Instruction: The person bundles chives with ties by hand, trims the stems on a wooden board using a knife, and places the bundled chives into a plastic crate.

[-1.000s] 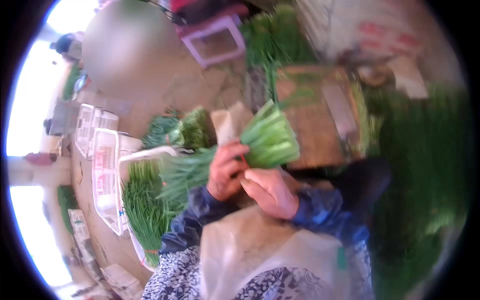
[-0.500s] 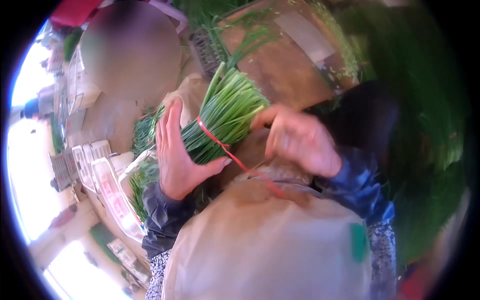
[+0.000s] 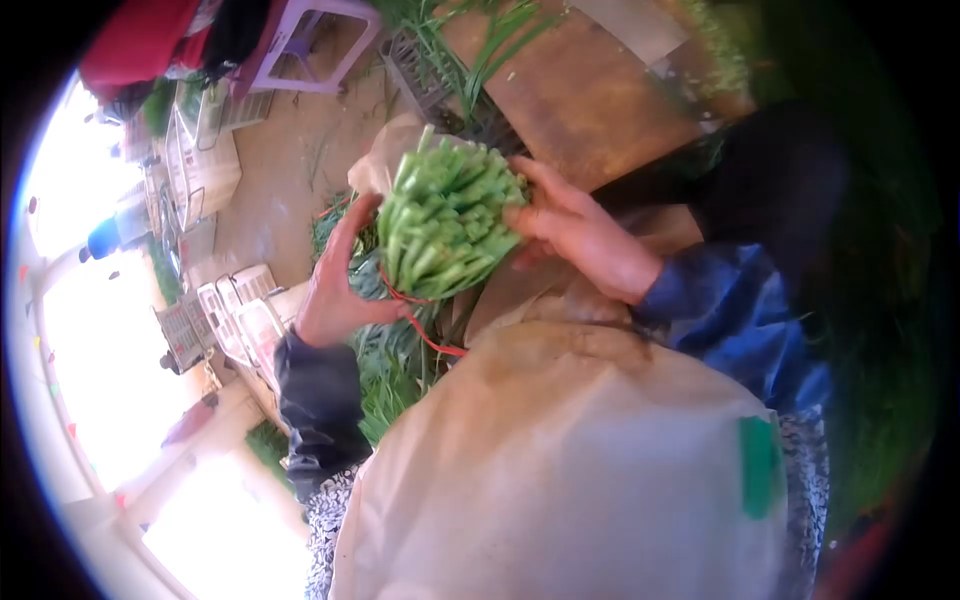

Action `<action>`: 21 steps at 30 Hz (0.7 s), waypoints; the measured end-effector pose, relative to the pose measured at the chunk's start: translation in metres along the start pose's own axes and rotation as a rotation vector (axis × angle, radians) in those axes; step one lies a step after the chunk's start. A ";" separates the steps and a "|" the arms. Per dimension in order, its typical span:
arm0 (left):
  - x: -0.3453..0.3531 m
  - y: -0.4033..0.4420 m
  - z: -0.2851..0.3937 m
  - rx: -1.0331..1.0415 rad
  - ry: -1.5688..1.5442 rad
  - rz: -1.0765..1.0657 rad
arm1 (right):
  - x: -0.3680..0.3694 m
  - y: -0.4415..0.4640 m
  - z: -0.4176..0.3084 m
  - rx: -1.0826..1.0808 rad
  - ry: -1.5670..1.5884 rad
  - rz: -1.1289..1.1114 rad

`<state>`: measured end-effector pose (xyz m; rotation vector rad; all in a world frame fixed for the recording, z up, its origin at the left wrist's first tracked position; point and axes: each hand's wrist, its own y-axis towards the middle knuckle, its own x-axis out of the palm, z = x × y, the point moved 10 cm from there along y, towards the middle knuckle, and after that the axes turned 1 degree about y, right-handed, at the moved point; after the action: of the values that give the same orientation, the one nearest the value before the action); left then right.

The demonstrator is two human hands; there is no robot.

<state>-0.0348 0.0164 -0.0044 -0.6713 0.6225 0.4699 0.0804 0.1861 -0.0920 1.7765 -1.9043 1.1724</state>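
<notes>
A thick bunch of chives, or similar green stalks, is tilted so its cut ends face up toward me. A red tie goes round it near the lower left, and a loose tail hangs toward my apron. My left hand curves round the bunch's left side, thumb below and fingers behind. On the right side, the fingers of my right hand press against the stalks, slightly blurred. The leafy lower part of the bunch is mostly hidden beneath the cut ends.
My beige apron fills the lower middle. A brown board lies ahead, beside a grey crate. Loose green leaves lie below my left hand. White baskets, a purple stool and a person's red clothing are leftward.
The bunch has tipped so its cut ends now face me. My right hand has moved up onto its right side, and my left hand has closed round the left side.
</notes>
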 end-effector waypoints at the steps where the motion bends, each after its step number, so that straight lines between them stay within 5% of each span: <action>1: 0.013 -0.006 -0.005 -0.009 0.000 0.002 | 0.007 0.001 -0.001 0.036 0.031 -0.031; 5: 0.019 -0.018 -0.011 -0.122 -0.116 0.235 | 0.025 -0.004 -0.019 -0.091 -0.090 -0.099; 9: 0.029 -0.024 -0.021 -0.260 -0.420 -0.074 | 0.033 -0.020 -0.021 -0.020 0.015 -0.233; 15: 0.029 -0.014 -0.006 -0.149 0.007 0.180 | -0.008 -0.012 -0.005 0.036 -0.119 -0.063; 17: 0.032 -0.013 -0.005 -0.120 0.018 0.195 | -0.023 -0.018 -0.038 -0.407 -0.473 0.140; 21: 0.033 -0.017 -0.010 -0.108 0.008 0.210 | -0.014 -0.011 -0.036 -0.363 -0.368 0.065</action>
<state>-0.0047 0.0044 -0.0255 -0.7139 0.6823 0.7007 0.0822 0.2225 -0.0745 1.8232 -2.2159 0.4886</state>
